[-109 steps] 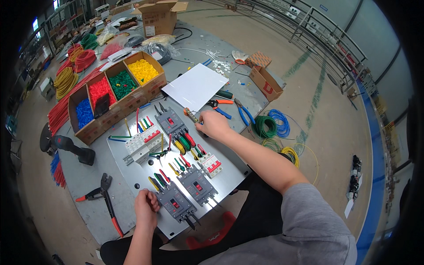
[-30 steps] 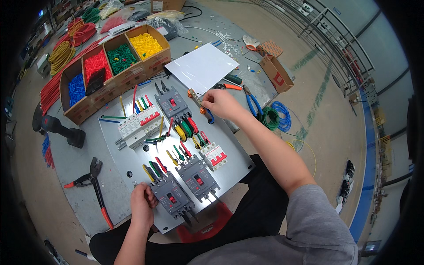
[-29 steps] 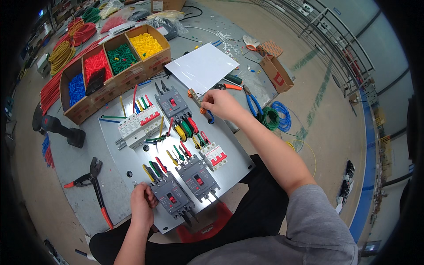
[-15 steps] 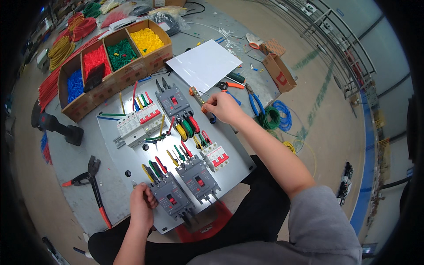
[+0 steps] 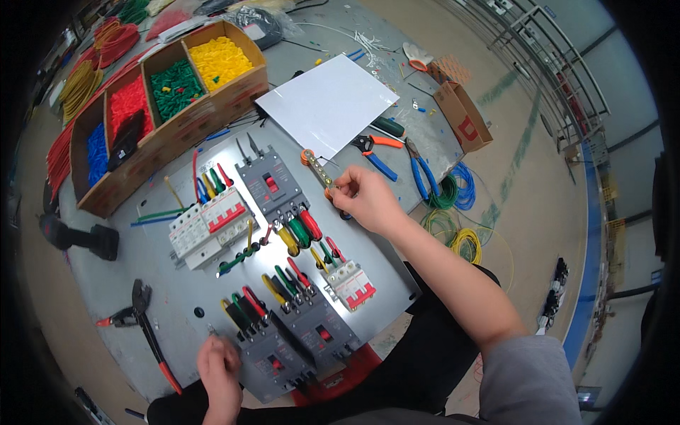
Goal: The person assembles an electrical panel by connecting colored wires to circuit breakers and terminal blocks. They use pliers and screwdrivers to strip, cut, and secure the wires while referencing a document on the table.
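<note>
Drill is lying at the far left edge of the table, dark and on its side. Crimpers with red grips are lying just right of it, lower down, beside the metal panel. Above them a cardboard tray is sitting, its compartments holding blue, red, green and yellow sleeves in that order.

Left hand is resting at the panel's near edge, fingers curled in tight, touching the corner of the lower-left breaker; whether it is pinching anything, cannot tell. A second dark breaker is sitting just beside that one, both with coloured wires running into their tops. Further up, a white breaker row and a grey breaker are mounted side by side, and a small white breaker is sitting lower right.

White sheet is lying behind the panel. Right hand is hovering over the panel's upper right corner, fingers closed narrow, pinching the near end of a brass terminal bar. The bar is slanting up and left, with an orange end piece at its far tip, just right of the grey breaker.

Pliers with orange and blue handles are lying right of the hand, then blue cutters, then wire coils and a small box.
</note>
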A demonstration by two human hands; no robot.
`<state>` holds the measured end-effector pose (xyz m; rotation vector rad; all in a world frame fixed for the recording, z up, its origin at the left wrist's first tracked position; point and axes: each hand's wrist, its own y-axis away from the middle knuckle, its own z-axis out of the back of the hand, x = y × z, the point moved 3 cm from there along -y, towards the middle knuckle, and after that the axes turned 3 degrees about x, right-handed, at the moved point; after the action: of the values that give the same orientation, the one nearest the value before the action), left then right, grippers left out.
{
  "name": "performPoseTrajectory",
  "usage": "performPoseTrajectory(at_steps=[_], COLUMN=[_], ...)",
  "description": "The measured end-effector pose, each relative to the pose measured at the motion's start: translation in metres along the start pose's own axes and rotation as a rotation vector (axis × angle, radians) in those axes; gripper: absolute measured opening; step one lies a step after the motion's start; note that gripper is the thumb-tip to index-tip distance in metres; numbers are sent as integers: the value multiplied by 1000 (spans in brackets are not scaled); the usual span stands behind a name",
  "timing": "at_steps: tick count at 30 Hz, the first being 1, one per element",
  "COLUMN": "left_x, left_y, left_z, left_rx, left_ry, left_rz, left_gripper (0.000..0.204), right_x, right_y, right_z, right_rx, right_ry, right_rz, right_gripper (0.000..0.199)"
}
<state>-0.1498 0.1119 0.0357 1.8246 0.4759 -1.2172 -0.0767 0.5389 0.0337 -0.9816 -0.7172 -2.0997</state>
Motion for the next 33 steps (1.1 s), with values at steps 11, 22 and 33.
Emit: performPoseTrajectory(at_steps=[11, 22, 33], left_x=[-28, -44, -38], left_y=[-2, -16, -14], left_z=[21, 18, 23], left_rx=[-139, -157, -230], left_ry=[-349, -302, -260], left_rz=[-287, -366, -439], left_gripper=[38, 46, 34], right_x=[-1, 4, 28], right_y=[3, -1, -9], right_z=[1, 4, 11], right_rx=[-37, 42, 113], right_ry=[5, -138, 34], right_rz=[-26, -246, -287], right_gripper=[26, 23, 22])
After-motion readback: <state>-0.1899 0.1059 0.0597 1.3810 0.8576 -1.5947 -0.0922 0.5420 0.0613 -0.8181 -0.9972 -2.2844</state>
